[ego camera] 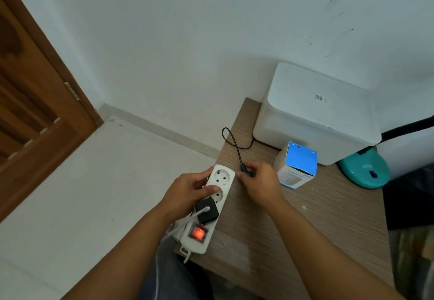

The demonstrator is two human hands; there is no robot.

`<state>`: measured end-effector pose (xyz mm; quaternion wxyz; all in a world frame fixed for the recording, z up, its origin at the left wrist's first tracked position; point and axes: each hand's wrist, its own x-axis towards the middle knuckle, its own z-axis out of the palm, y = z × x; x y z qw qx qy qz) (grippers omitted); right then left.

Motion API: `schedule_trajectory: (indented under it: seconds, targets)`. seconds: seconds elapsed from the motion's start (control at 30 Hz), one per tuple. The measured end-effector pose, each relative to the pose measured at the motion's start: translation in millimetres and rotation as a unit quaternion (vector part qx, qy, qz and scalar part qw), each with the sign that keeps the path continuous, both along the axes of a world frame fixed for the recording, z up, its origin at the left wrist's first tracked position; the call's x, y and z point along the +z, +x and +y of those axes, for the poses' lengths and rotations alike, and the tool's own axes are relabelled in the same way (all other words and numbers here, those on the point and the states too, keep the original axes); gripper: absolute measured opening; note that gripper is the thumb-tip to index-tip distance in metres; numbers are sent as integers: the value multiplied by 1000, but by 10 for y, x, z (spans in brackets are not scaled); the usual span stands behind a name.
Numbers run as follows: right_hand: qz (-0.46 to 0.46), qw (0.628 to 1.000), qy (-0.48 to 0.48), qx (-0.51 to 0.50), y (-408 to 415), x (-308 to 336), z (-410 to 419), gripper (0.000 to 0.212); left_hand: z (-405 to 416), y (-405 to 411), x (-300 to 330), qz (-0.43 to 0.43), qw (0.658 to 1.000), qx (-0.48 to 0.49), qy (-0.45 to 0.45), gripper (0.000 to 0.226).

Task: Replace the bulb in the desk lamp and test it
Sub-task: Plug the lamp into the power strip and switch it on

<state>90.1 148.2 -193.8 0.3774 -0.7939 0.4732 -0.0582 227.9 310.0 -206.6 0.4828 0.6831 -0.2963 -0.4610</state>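
your left hand (190, 190) is wrapped around the white power strip (207, 208) at the table (317, 217) edge, thumb on its face, its red switch (198, 233) lit, while your right hand (259, 182) is closed on the small black plug (245, 170) of the braided cord (234, 144) just beside the strip's end socket. the plug looks light, rigid and small enough to slip, so pinch its body, not the limp cord. the lamp's teal base (365, 170) sits far right; no bulb shows.

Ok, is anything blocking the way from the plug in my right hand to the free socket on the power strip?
Nothing visible does. The plug in the right hand sits just beside the power strip's empty end socket.
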Motion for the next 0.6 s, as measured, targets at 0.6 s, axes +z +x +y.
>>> schedule_trajectory:
  seconds: [0.6]
  targets:
    - [-186, 981, 28, 47, -120, 434, 270, 28, 51, -58, 55, 12, 1000, 13, -17, 44]
